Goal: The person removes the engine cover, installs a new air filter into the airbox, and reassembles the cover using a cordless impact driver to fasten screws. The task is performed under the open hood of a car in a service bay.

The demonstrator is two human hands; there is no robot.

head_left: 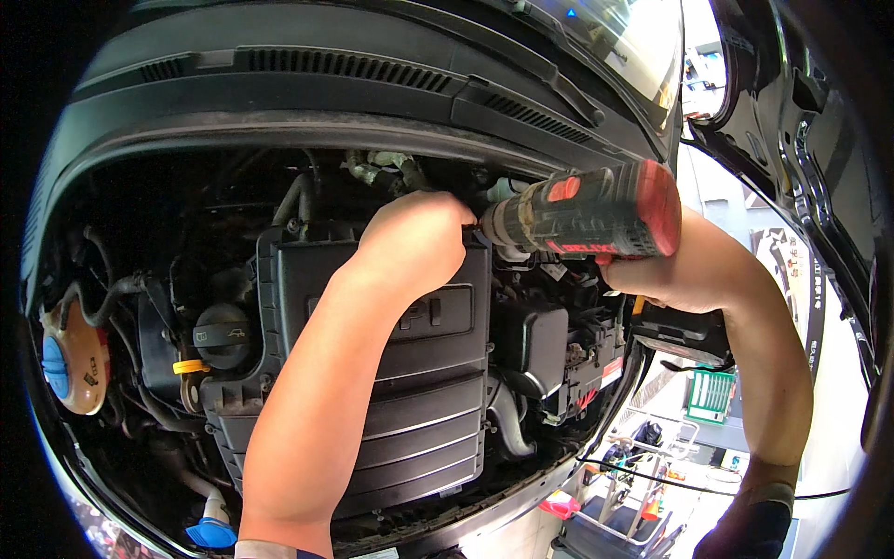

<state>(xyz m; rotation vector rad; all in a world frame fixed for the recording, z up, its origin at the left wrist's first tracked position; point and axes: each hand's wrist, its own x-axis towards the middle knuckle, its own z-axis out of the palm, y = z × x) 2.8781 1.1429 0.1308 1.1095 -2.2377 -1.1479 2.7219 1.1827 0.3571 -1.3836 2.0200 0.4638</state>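
Note:
A black and red cordless drill (591, 212) lies sideways over the right rear of the engine cover (419, 387), its chuck turned left. My right hand (672, 270) wraps around its handle, and the black battery base shows below that hand. My left hand (419, 238) is closed at the cover's rear right corner, with its fingertips by the front end of the chuck. What those fingers hold, if anything, is hidden behind the hand. The drill's tip and the spot it meets are also hidden.
A black oil filler cap (222, 332), a yellow dipstick loop (191, 367) and a coolant tank (76, 359) sit left of the cover. A black box (543, 349) stands right of it. The cowl (345, 86) spans the back. A wheeled cart (624, 508) stands beyond the car's front right.

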